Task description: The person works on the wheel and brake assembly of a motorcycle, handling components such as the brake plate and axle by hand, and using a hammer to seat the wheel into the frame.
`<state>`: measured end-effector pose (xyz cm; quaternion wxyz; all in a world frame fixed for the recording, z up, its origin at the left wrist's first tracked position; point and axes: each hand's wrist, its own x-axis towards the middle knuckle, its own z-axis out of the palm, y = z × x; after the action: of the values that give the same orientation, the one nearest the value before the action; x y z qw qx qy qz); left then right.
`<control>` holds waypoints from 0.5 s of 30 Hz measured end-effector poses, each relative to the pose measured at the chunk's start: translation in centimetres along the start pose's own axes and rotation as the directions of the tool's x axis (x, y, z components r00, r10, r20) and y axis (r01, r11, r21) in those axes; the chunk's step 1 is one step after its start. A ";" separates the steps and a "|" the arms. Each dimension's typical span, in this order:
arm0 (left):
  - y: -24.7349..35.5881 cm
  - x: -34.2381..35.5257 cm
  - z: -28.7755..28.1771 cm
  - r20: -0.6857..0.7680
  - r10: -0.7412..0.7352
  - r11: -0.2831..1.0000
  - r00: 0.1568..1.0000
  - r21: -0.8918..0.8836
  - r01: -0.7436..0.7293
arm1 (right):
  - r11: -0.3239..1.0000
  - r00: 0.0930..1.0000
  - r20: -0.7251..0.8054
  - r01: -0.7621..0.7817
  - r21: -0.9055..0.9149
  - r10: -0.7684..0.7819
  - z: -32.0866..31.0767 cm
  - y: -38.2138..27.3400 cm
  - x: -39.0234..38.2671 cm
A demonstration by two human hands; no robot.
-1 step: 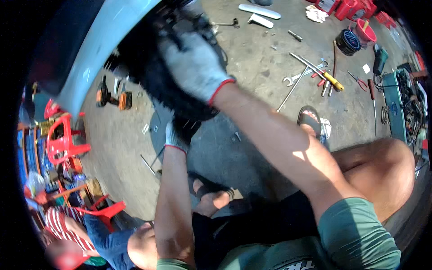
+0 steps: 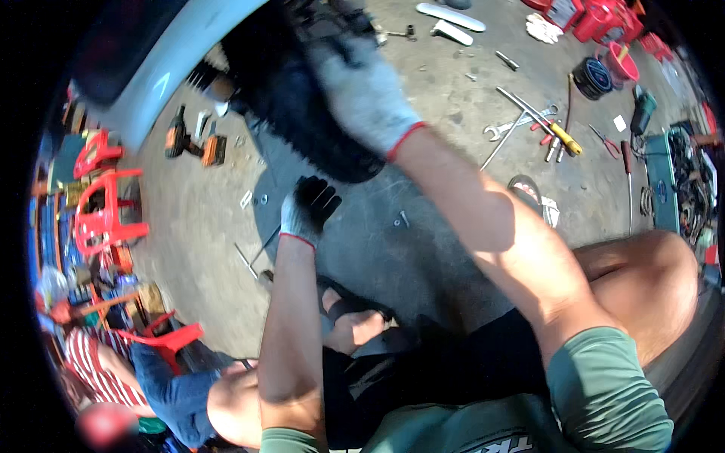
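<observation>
A knobbly black tyre (image 2: 302, 124) hangs below a light blue body panel (image 2: 177, 64) at the upper left. My right hand (image 2: 359, 94), in a grey-white glove with a red cuff, lies against the tyre's right side, close to dark mechanical parts (image 2: 332, 21). Its fingertips are lost among those parts, so their grip cannot be made out. Below the tyre, apart from it, is my left hand (image 2: 308, 210) in a matching glove with black-coated fingers. Those fingers are apart and slightly bent, with nothing seen in them.
Orange-black power drills (image 2: 192, 143) lie left of the tyre. Wrenches (image 2: 521, 124), a yellow-handled screwdriver (image 2: 565, 139) and pliers (image 2: 604, 141) are spread on the right floor. Beyond them stand a teal toolbox (image 2: 663, 181) and black tin (image 2: 591, 78). A seated person (image 2: 113, 370) is at lower left, near red chairs (image 2: 109, 211).
My left hand has come away from the tyre's underside, and its fingers now show. The tyre's lower end sits further right and higher in view. My right hand stays against the tyre.
</observation>
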<state>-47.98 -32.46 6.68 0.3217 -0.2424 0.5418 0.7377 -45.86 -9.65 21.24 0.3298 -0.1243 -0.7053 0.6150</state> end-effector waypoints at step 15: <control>-4.8 -1.1 4.0 -0.041 0.060 0.994 0.997 -0.089 -0.063 | 0.782 0.799 0.121 -0.601 0.168 0.589 -3.7 7.1 -5.9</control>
<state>-43.73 -27.90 5.52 0.2770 -0.2542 0.5213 0.7661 -40.79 -8.69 12.74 0.1077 -0.2877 -0.5754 0.7580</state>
